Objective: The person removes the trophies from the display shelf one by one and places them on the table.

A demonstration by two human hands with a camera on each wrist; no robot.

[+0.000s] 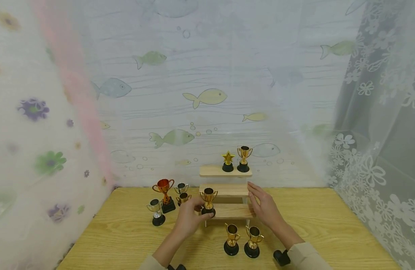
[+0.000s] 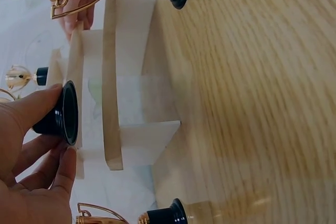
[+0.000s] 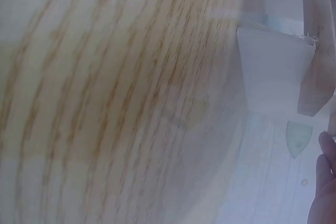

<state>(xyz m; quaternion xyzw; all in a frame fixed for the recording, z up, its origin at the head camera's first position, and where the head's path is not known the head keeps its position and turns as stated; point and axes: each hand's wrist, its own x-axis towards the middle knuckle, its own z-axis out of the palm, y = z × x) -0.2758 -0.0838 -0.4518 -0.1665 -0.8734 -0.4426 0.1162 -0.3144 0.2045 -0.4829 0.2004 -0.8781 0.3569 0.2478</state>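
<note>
My left hand (image 1: pixel 190 215) pinches a small gold trophy cup (image 1: pixel 208 198) by its black base, in front of the left part of a three-tier wooden display stand (image 1: pixel 232 211). In the left wrist view the base (image 2: pixel 70 113) is between thumb and fingers, with its underside showing; whether it touches a shelf I cannot tell. My right hand (image 1: pixel 266 206) lies with straight fingers against the right end of the stand's middle and lower shelves. On the top shelf are a gold star trophy (image 1: pixel 228 161) and another gold cup (image 1: pixel 243 159).
Two gold cups (image 1: pixel 231 240) stand on the table before the stand. Left of it are a bronze-coloured cup (image 1: pixel 164 187), a silver cup (image 1: pixel 156 210) and other small cups (image 1: pixel 182 188). Fish-patterned sheeting (image 1: pixel 207 75) hangs behind the table (image 1: pixel 126 236).
</note>
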